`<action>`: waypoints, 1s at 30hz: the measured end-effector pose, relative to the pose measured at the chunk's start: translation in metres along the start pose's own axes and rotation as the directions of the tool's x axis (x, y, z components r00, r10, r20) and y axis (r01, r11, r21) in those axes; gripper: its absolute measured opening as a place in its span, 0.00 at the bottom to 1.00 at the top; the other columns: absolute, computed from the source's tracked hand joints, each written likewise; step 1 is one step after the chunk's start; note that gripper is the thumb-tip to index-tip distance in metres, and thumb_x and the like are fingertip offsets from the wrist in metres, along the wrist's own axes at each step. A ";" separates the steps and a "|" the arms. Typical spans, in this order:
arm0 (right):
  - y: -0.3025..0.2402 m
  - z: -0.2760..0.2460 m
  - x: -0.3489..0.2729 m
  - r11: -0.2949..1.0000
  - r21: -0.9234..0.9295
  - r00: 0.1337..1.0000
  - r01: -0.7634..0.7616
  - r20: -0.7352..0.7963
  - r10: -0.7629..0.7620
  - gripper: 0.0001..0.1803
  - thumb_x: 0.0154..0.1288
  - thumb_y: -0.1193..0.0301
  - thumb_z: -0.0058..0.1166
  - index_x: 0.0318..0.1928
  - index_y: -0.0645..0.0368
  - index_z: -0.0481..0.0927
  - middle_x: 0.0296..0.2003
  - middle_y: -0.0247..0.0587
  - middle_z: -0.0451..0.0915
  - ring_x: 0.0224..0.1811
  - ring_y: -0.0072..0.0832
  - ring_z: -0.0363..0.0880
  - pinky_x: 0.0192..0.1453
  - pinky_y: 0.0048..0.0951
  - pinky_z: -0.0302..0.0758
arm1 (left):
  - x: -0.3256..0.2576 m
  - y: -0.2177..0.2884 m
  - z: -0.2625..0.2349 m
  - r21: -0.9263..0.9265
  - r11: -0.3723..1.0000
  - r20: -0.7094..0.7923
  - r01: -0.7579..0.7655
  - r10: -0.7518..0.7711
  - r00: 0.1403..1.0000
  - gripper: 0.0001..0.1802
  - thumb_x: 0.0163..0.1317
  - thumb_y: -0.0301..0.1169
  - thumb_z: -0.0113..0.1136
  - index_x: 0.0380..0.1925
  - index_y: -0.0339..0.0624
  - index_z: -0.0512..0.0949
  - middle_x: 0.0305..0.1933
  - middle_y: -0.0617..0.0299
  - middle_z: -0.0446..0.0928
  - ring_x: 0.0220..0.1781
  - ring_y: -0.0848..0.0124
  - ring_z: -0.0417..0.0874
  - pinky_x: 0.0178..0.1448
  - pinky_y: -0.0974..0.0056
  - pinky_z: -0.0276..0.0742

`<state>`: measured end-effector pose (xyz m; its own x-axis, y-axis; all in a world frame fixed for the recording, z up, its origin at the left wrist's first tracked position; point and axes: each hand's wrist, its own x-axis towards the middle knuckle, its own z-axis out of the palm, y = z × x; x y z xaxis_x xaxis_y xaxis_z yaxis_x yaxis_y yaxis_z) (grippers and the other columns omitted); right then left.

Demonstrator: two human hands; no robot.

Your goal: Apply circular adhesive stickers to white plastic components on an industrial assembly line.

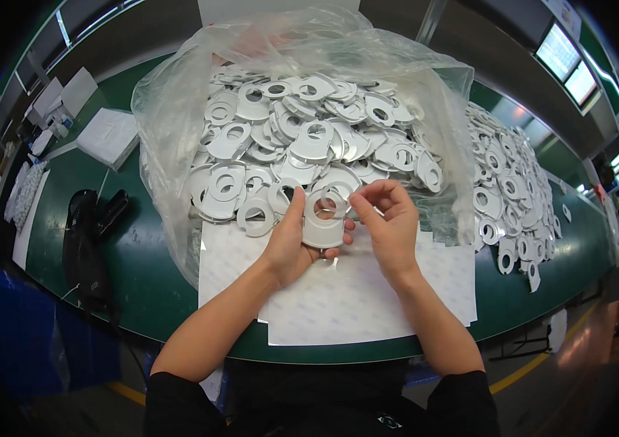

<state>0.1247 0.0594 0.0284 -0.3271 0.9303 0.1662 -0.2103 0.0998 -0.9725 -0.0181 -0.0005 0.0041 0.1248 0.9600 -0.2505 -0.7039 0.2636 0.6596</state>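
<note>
My left hand (291,246) grips a flat silver-grey plate (323,234) with a round hole near its upper end. The thumb lies along its left edge and the fingers wrap behind it. Close to the plate's upper right edge, my right hand (388,224) has its thumb and index fingertip pinched together; whatever lies between them is too small to name. Beneath both hands, white sheets (346,313) lie stacked unevenly on the green table (149,291). A large heap of similar plates (313,138) fills an opened clear plastic bag (164,146) just beyond my hands.
To the right, a second heap of plates (510,189) spreads toward the table edge. At the left are a black strapped object (87,255) with a cable and a white flat package (108,137). Small bottles (60,125) stand at the far left.
</note>
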 end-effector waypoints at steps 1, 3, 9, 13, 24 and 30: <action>0.002 -0.003 0.002 1.000 -0.001 1.000 0.000 -0.001 0.000 0.10 0.59 0.77 0.59 0.38 0.63 0.71 0.31 0.36 0.77 0.29 0.16 0.73 0.27 0.17 0.73 | 0.000 0.001 0.002 0.000 1.000 0.018 -0.003 0.003 1.000 0.34 0.69 0.59 0.22 0.50 0.44 0.68 0.42 0.52 0.76 0.38 0.65 0.79 0.32 0.66 0.71; 0.006 -0.009 0.005 0.998 -0.012 0.996 0.063 -0.063 -0.064 0.09 0.59 0.76 0.60 0.37 0.61 0.72 0.32 0.34 0.77 0.31 0.14 0.73 0.32 0.17 0.71 | 0.000 0.001 0.003 -0.001 1.000 0.038 -0.004 0.004 0.999 0.34 0.69 0.59 0.23 0.51 0.44 0.68 0.41 0.52 0.76 0.38 0.65 0.79 0.32 0.66 0.71; 0.004 -0.010 0.005 0.999 0.044 0.994 0.005 -0.110 0.000 0.10 0.59 0.72 0.61 0.37 0.58 0.73 0.32 0.29 0.77 0.33 0.13 0.72 0.33 0.15 0.68 | 0.001 -0.003 -0.001 0.004 1.000 0.021 0.004 -0.004 1.000 0.28 0.70 0.55 0.29 0.49 0.42 0.66 0.39 0.52 0.77 0.35 0.66 0.80 0.28 0.69 0.71; 0.003 -0.009 0.004 0.998 0.055 0.993 -0.006 -0.121 0.013 0.10 0.59 0.72 0.61 0.37 0.58 0.73 0.32 0.30 0.77 0.33 0.13 0.73 0.33 0.15 0.67 | -0.004 0.000 0.007 0.192 0.981 -0.027 -0.034 0.040 0.999 0.23 0.71 0.49 0.36 0.48 0.39 0.66 0.36 0.54 0.77 0.31 0.69 0.80 0.23 0.70 0.69; 0.003 -0.010 0.004 0.994 0.104 0.992 0.023 -0.125 -0.010 0.11 0.59 0.73 0.62 0.37 0.59 0.72 0.32 0.30 0.77 0.32 0.13 0.72 0.32 0.15 0.67 | -0.004 -0.002 0.010 0.397 0.916 0.010 -0.059 0.060 0.998 0.23 0.52 0.27 0.67 0.46 0.41 0.69 0.35 0.61 0.78 0.27 0.77 0.77 0.23 0.74 0.69; 0.001 -0.007 0.001 0.994 0.108 0.998 0.005 -0.067 0.002 0.11 0.59 0.75 0.61 0.38 0.61 0.72 0.32 0.32 0.77 0.33 0.14 0.72 0.34 0.16 0.69 | -0.006 -0.003 0.010 0.380 0.921 0.005 -0.082 0.087 0.996 0.26 0.48 0.23 0.64 0.49 0.39 0.68 0.37 0.62 0.78 0.28 0.77 0.77 0.26 0.74 0.70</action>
<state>0.1307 0.0626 0.0265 -0.2647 0.9521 0.1528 -0.3103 0.0659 -0.9484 -0.0097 -0.0057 0.0109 0.0668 0.9797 -0.1889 -0.3932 0.1998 0.8975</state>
